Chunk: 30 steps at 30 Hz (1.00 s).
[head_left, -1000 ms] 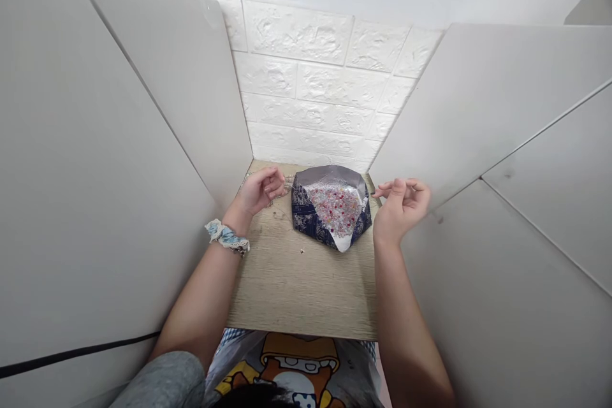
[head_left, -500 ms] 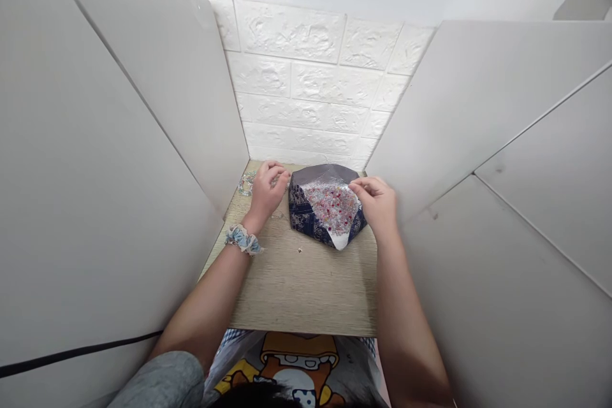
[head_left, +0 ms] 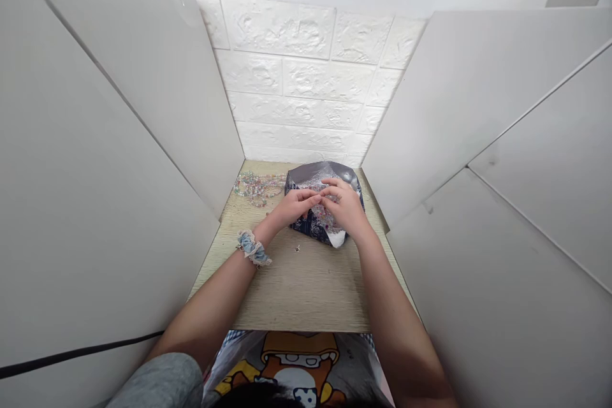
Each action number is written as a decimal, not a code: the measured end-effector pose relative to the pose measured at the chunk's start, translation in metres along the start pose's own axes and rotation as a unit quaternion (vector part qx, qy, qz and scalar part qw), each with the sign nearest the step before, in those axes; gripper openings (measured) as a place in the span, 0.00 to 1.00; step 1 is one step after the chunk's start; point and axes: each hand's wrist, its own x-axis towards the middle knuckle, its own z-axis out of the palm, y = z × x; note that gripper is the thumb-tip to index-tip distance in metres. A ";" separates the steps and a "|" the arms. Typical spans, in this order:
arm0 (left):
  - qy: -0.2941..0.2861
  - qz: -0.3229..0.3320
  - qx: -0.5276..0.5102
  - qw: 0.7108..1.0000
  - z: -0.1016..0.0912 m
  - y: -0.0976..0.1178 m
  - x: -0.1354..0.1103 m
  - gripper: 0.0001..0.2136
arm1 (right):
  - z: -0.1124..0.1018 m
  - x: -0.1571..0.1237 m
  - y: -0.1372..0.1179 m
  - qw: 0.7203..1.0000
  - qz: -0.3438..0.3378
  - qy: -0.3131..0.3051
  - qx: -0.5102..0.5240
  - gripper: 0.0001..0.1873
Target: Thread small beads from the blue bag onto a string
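My left hand [head_left: 299,205] and my right hand [head_left: 343,205] meet fingertip to fingertip over a bag [head_left: 306,227] with a dark blue pattern and a silvery lining. Loose beads in pink, red and clear tones fill the bag's open top, partly covered by my hands. Both hands pinch at the meeting point; whatever sits between the fingertips is too small to make out. Strung strands of pastel beads [head_left: 255,185] lie left of the bag. A tiny dark-and-light piece [head_left: 297,248] rests on the wood in front of it.
The small wooden tabletop [head_left: 306,296] is hemmed in by a white panel [head_left: 157,83] on the left and another panel [head_left: 478,102] on the right. A white brick-pattern wall [head_left: 296,80] stands behind. A black cable [head_left: 81,350] runs at lower left.
My left hand has moved right from beside the bead strands, uncovering them. My right hand has come left from the bag's right edge, and the fingertips now meet above the beads.
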 end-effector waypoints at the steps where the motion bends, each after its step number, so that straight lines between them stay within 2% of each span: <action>1: 0.004 -0.001 -0.004 1.000 0.000 0.000 0.000 0.18 | -0.001 0.000 0.000 1.000 0.002 0.004 0.001 0.07; 6: 0.023 -0.013 0.008 1.000 0.000 -0.001 0.001 0.15 | -0.004 0.001 0.006 0.999 0.013 0.006 -0.034 0.08; 9: 0.051 -0.015 0.058 0.997 0.001 0.001 0.001 0.13 | -0.003 0.000 0.012 0.993 0.022 -0.037 -0.110 0.07; 14: 0.091 -0.022 0.073 0.993 0.004 0.001 0.001 0.12 | 0.000 -0.007 0.017 0.958 0.077 -0.136 -0.240 0.10; 17: 0.090 -0.017 0.084 0.992 0.004 0.001 0.001 0.13 | 0.001 -0.010 0.016 0.950 0.096 -0.157 -0.253 0.12; 24: 0.084 -0.006 0.103 0.991 0.004 0.003 -0.001 0.14 | 0.004 -0.010 0.016 0.947 0.089 -0.165 -0.262 0.11; 30: 0.066 0.015 0.115 0.991 0.003 -0.003 0.001 0.15 | 0.007 -0.008 0.015 0.940 0.079 -0.170 -0.285 0.12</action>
